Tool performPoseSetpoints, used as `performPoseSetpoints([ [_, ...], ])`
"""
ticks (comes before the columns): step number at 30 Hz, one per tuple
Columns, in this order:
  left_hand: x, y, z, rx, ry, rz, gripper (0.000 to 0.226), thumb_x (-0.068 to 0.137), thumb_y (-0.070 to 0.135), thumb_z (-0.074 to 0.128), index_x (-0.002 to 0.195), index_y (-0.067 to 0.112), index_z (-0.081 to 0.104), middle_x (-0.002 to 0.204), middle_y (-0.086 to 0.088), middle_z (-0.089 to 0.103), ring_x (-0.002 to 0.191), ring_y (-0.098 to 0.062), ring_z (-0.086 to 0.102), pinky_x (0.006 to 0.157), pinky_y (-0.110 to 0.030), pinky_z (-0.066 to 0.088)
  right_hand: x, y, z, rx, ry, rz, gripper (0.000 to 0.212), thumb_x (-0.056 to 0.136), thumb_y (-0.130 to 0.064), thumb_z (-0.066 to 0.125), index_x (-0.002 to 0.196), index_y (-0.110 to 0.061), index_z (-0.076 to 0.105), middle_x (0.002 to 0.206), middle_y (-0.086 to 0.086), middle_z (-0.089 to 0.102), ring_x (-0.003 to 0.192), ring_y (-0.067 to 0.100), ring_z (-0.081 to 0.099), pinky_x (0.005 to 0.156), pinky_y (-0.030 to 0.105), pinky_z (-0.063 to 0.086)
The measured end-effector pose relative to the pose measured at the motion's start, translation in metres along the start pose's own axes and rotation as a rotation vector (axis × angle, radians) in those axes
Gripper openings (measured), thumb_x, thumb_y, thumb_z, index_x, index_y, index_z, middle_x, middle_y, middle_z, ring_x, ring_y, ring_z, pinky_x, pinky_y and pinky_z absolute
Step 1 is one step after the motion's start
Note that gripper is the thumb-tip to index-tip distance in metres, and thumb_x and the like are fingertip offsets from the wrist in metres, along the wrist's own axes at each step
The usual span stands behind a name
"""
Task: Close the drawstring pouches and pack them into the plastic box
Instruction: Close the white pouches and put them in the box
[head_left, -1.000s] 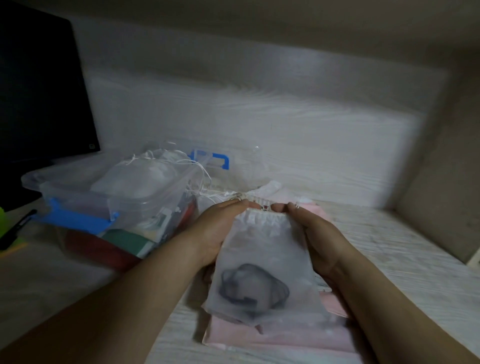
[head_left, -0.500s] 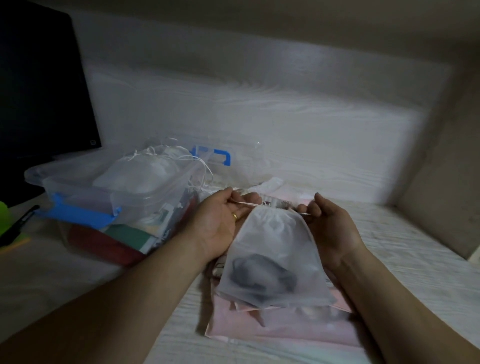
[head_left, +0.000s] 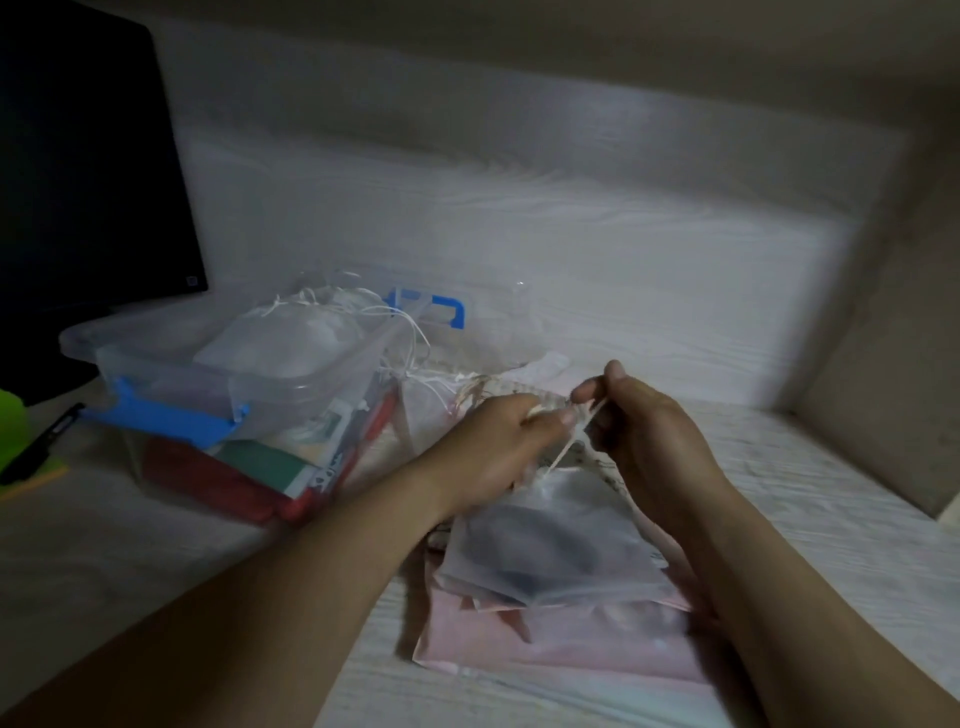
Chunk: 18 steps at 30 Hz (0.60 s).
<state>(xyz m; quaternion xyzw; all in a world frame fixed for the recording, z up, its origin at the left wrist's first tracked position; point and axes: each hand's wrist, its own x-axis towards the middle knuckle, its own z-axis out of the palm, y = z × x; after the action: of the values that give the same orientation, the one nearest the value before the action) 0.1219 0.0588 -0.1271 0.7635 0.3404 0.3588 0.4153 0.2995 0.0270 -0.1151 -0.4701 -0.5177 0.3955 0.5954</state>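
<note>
The worktop (head_left: 841, 525) ends at a back panel (head_left: 571, 249) and a side wall (head_left: 883, 374) on the right. Bare surface lies right of the hands, and the plastic box (head_left: 156, 335) crowds the left. The translucent pouch (head_left: 550, 551) lies on a pink stack (head_left: 545, 644), just below the left hand (head_left: 493, 452) and right hand (head_left: 654, 441). The curled fingers (head_left: 587, 391) of both pinch its drawstring (head_left: 569, 447) above the gathered mouth.

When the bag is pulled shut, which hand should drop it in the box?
Probably the left hand: the plastic box sits on its side, close by. The right hand is farther off and would have to cross over. Both pinch the strings of the pouch now.
</note>
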Motion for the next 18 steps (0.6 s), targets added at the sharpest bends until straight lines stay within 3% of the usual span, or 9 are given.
performPoseSetpoints([
  [3, 0.002, 0.000, 0.008, 0.198, -0.049, 0.029, 0.031, 0.102, 0.044, 0.056, 0.081, 0.023, 0.060, 0.064, 0.013, 0.059, 0.063, -0.007, 0.055, 0.066, -0.033, 0.045, -0.005, -0.002, 0.008, -0.063, -0.085, -0.066, 0.040, 0.108, -0.037, 0.047, 0.100, -0.015, 0.080, 0.078, 0.006, 0.061, 0.077, 0.021, 0.063, 0.074, 0.033, 0.050],
  [6, 0.005, -0.006, 0.007, 0.037, 0.001, -0.046, 0.029, 0.098, 0.038, 0.052, 0.080, 0.020, 0.066, 0.059, 0.007, 0.055, 0.057, -0.013, 0.051, 0.062, -0.036, 0.041, -0.006, -0.001, 0.016, -0.005, -0.065, -0.042, 0.030, 0.107, -0.030, 0.051, 0.109, -0.012, 0.075, 0.085, 0.005, 0.068, 0.086, 0.020, 0.068, 0.080, 0.034, 0.053],
  [8, 0.007, -0.009, 0.005, -0.217, 0.079, -0.126, 0.033, 0.098, 0.035, 0.053, 0.068, 0.026, 0.062, 0.053, 0.008, 0.043, 0.051, -0.012, 0.040, 0.054, -0.030, 0.032, -0.004, 0.003, 0.016, 0.024, -0.021, 0.022, 0.019, 0.102, -0.025, 0.061, 0.099, -0.007, 0.067, 0.083, 0.009, 0.071, 0.085, 0.026, 0.068, 0.079, 0.037, 0.053],
  [10, 0.007, -0.007, 0.005, -0.362, 0.138, -0.182, 0.037, 0.104, 0.028, 0.052, 0.068, 0.025, 0.056, 0.054, 0.006, 0.037, 0.051, -0.012, 0.034, 0.049, -0.025, 0.030, -0.005, 0.009, 0.013, -0.090, -0.109, 0.054, 0.009, 0.097, -0.014, 0.068, 0.091, -0.007, 0.068, 0.087, 0.020, 0.074, 0.085, 0.031, 0.067, 0.082, 0.041, 0.053],
  [13, 0.007, -0.006, 0.004, -0.297, 0.172, -0.182, 0.038, 0.107, 0.032, 0.051, 0.070, 0.023, 0.054, 0.050, 0.010, 0.044, 0.049, -0.010, 0.042, 0.052, -0.026, 0.036, -0.008, 0.014, 0.013, -0.229, -0.276, 0.043, 0.008, 0.096, -0.003, 0.067, 0.089, -0.002, 0.072, 0.094, 0.025, 0.075, 0.084, 0.031, 0.069, 0.087, 0.040, 0.053],
  [16, 0.007, -0.004, 0.003, -0.285, 0.188, -0.168, 0.036, 0.107, 0.034, 0.050, 0.073, 0.025, 0.054, 0.048, 0.013, 0.045, 0.045, -0.007, 0.043, 0.053, -0.027, 0.036, -0.007, 0.016, 0.012, -0.180, -0.302, 0.052, 0.008, 0.096, -0.006, 0.069, 0.091, 0.001, 0.072, 0.100, 0.028, 0.074, 0.096, 0.047, 0.070, 0.098, 0.055, 0.053],
  [18, 0.005, -0.003, 0.003, -0.288, 0.183, -0.168, 0.034, 0.108, 0.034, 0.049, 0.076, 0.022, 0.053, 0.047, 0.012, 0.046, 0.044, -0.006, 0.045, 0.051, -0.025, 0.037, -0.006, 0.017, 0.012, -0.129, -0.322, 0.082, 0.007, 0.093, -0.005, 0.068, 0.089, -0.001, 0.072, 0.102, 0.032, 0.073, 0.096, 0.043, 0.069, 0.103, 0.058, 0.049],
])
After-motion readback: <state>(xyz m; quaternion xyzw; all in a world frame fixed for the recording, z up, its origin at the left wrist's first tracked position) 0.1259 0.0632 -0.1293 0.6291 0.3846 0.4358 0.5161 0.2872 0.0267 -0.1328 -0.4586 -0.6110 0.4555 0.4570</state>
